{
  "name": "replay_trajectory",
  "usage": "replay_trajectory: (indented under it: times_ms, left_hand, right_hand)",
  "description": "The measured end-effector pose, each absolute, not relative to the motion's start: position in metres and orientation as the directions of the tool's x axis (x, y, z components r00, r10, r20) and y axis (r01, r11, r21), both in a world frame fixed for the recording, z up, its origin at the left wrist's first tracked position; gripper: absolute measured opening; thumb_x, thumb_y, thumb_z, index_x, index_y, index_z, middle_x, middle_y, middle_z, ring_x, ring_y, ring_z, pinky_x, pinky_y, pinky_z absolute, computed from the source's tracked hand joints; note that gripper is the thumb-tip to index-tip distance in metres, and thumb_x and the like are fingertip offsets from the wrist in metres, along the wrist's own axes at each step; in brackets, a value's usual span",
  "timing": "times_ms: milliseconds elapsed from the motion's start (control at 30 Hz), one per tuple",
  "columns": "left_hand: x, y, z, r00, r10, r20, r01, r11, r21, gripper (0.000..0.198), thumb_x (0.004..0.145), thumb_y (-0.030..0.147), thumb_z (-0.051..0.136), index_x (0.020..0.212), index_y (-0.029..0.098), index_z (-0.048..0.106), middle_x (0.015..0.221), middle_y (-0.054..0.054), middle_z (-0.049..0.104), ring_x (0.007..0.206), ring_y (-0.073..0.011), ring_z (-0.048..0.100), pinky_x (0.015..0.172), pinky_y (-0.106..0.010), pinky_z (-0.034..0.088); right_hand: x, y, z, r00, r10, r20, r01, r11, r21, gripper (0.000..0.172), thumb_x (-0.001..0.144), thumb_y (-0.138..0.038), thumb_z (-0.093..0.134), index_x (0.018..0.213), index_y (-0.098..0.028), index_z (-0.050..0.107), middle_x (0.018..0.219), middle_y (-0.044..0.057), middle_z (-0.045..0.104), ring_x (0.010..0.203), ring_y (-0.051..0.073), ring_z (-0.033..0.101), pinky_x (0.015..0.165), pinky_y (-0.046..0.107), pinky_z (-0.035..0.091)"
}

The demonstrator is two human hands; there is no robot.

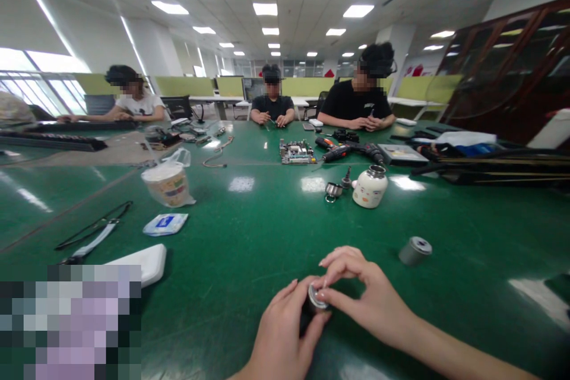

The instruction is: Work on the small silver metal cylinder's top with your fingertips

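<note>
The left hand [279,337] cups the small dark silver-capped metal cylinder [317,298], steadying it; the right hand [373,301] pinches its cap (a grey metal cylinder [415,250] lies nearby).

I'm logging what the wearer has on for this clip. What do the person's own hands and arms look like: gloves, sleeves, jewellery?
The left hand and right hand are bare, no gloves. No ring, watch or bracelet shows. The right forearm is uncovered to the picture's edge, with no sleeve in view; only the left wrist shows, also bare.
</note>
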State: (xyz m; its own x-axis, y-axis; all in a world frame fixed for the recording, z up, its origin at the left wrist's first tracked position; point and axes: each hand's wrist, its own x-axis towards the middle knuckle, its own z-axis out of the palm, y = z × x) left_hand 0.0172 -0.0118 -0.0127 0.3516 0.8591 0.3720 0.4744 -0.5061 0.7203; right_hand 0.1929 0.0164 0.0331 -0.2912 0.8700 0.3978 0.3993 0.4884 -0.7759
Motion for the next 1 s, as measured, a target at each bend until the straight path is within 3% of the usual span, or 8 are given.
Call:
replay_trajectory:
  times_ms: [100, 200, 333, 400, 500, 667, 800, 1000]
  left_hand:
    - [0.017, -0.012, -0.013, 0.345, 0.87, 0.353, 0.5, -0.489, 0.715, 0.04, 0.086, 0.012, 0.064, 0.123, 0.022, 0.056, 0.119, -0.005, 0.071, 0.108, -0.0233, 0.068, 0.104, -0.043, 0.049]
    - [0.016, -0.013, -0.014, 0.329, 0.882, 0.338, 0.527, -0.469, 0.709, 0.041, 0.085, 0.015, 0.066, 0.125, 0.02, 0.056, 0.121, -0.007, 0.071, 0.111, -0.0254, 0.067, 0.103, -0.044, 0.05]
    - [0.017, -0.012, -0.014, 0.33, 0.886, 0.325, 0.529, -0.459, 0.714, 0.04, 0.086, 0.013, 0.064, 0.124, 0.02, 0.058, 0.12, -0.009, 0.071, 0.11, -0.0253, 0.067, 0.103, -0.044, 0.05]
    - [0.017, -0.011, -0.014, 0.338, 0.882, 0.33, 0.524, -0.467, 0.712, 0.039, 0.087, 0.013, 0.062, 0.124, 0.019, 0.058, 0.12, -0.01, 0.07, 0.109, -0.0252, 0.067, 0.102, -0.044, 0.051]
    - [0.017, -0.011, -0.015, 0.342, 0.876, 0.341, 0.52, -0.479, 0.707, 0.04, 0.087, 0.013, 0.062, 0.126, 0.019, 0.057, 0.123, -0.01, 0.07, 0.111, -0.0252, 0.067, 0.102, -0.043, 0.051]
    - [0.016, -0.013, -0.015, 0.324, 0.891, 0.319, 0.554, -0.451, 0.7, 0.04, 0.086, 0.015, 0.064, 0.126, 0.021, 0.058, 0.121, -0.008, 0.071, 0.111, -0.026, 0.067, 0.103, -0.044, 0.05]
    - [0.016, -0.014, -0.016, 0.319, 0.897, 0.308, 0.57, -0.441, 0.694, 0.041, 0.086, 0.016, 0.065, 0.126, 0.02, 0.058, 0.122, -0.008, 0.071, 0.112, -0.0263, 0.067, 0.103, -0.044, 0.05]
    - [0.017, -0.013, -0.014, 0.322, 0.893, 0.313, 0.561, -0.447, 0.697, 0.041, 0.085, 0.015, 0.065, 0.126, 0.019, 0.059, 0.122, -0.008, 0.07, 0.112, -0.0266, 0.067, 0.102, -0.045, 0.051]
  right_hand:
    - [0.199, 0.022, 0.035, -0.093, 0.871, 0.483, 0.316, 0.485, -0.815, 0.017, 0.083, -0.028, 0.072, 0.076, -0.025, 0.056, 0.049, -0.009, 0.052, 0.052, 0.014, 0.055, 0.079, 0.037, 0.049]
    - [0.205, 0.026, 0.039, 0.103, 0.857, 0.505, 0.187, 0.482, -0.856, 0.017, 0.091, -0.032, 0.061, 0.084, -0.027, 0.046, 0.047, -0.014, 0.046, 0.038, 0.01, 0.04, 0.071, 0.033, 0.049]
    - [0.203, 0.022, 0.038, -0.161, 0.856, 0.491, 0.28, 0.517, -0.809, 0.03, 0.079, -0.024, 0.074, 0.099, -0.026, 0.052, 0.072, -0.003, 0.067, 0.074, 0.018, 0.065, 0.081, 0.036, 0.05]
    - [0.198, 0.017, 0.035, -0.313, 0.846, 0.432, 0.365, 0.528, -0.767, 0.031, 0.074, -0.019, 0.077, 0.098, -0.025, 0.06, 0.086, 0.002, 0.072, 0.093, 0.023, 0.066, 0.087, 0.039, 0.049]
    - [0.194, 0.017, 0.034, -0.274, 0.842, 0.465, 0.359, 0.538, -0.763, 0.012, 0.077, -0.021, 0.075, 0.082, -0.025, 0.065, 0.083, 0.003, 0.073, 0.089, 0.023, 0.068, 0.084, 0.039, 0.052]
    - [0.215, 0.051, 0.028, -0.031, 0.9, 0.434, 0.323, 0.42, -0.848, 0.025, 0.076, -0.036, 0.078, 0.086, -0.022, 0.059, 0.081, 0.004, 0.076, 0.084, 0.025, 0.074, 0.088, 0.042, 0.053]
    - [0.232, 0.076, 0.016, -0.112, 0.933, 0.342, 0.462, 0.354, -0.813, 0.026, 0.072, -0.039, 0.08, 0.077, -0.021, 0.063, 0.077, 0.006, 0.078, 0.081, 0.029, 0.075, 0.091, 0.05, 0.05]
    - [0.214, 0.046, 0.037, -0.118, 0.913, 0.391, 0.331, 0.407, -0.851, 0.024, 0.075, -0.038, 0.079, 0.076, -0.022, 0.061, 0.085, 0.006, 0.076, 0.095, 0.027, 0.073, 0.089, 0.041, 0.053]
